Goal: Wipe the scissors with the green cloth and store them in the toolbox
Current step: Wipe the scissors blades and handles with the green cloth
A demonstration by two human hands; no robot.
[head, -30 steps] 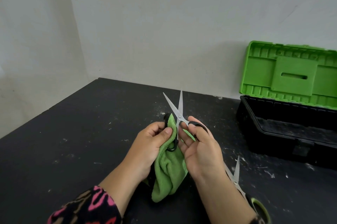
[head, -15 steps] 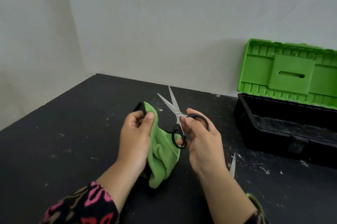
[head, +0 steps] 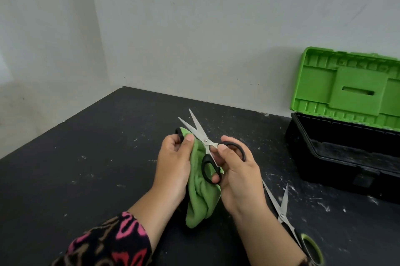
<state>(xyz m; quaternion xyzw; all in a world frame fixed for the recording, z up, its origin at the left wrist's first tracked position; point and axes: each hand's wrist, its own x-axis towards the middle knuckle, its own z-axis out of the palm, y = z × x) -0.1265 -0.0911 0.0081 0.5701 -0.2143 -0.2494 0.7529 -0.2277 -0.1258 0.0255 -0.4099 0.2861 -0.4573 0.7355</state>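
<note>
above the scuffed black tabletop [head: 86,168], the left hand [head: 175,162], clutching the green cloth [head: 199,200], has closed back in on the black-handled scissors [head: 205,142], gripped by their loops in the right hand [head: 236,177], blades parted. wiping resumes, i judge; the open toolbox [head: 337,157] waits well apart.
</note>
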